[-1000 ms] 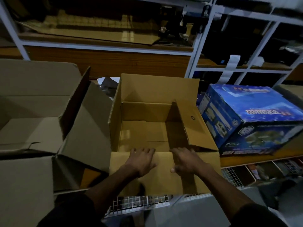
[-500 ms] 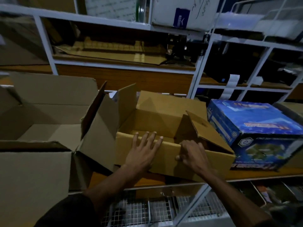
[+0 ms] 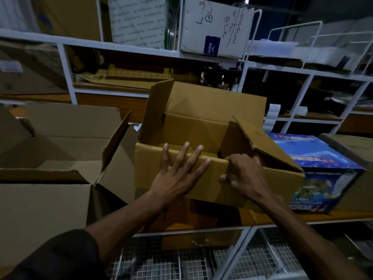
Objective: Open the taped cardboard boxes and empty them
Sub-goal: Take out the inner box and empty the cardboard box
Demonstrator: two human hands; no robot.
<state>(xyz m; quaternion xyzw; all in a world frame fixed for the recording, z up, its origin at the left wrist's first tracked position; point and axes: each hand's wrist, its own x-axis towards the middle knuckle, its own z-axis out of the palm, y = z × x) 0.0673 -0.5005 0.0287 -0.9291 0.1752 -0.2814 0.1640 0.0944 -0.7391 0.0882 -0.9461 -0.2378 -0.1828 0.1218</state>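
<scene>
1. The open cardboard box (image 3: 201, 174) sat tilted on the shelf (image 3: 343, 214), between a larger open box (image 3: 60, 150) and a blue box (image 3: 323, 164);
2. The left hand (image 3: 177, 176) lay flat, fingers spread, on its near wall;
3. The right hand (image 3: 245, 174) had its grip closed over the near rim.

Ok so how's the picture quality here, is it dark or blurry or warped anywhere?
Head view: dim overall, with the upper right shelves nearly black. The middle cardboard box is the best lit; the left hand and right hand on it are fairly sharp. The wide lens bows the white shelf frame, and the wire mesh below smears at the edge.
</scene>
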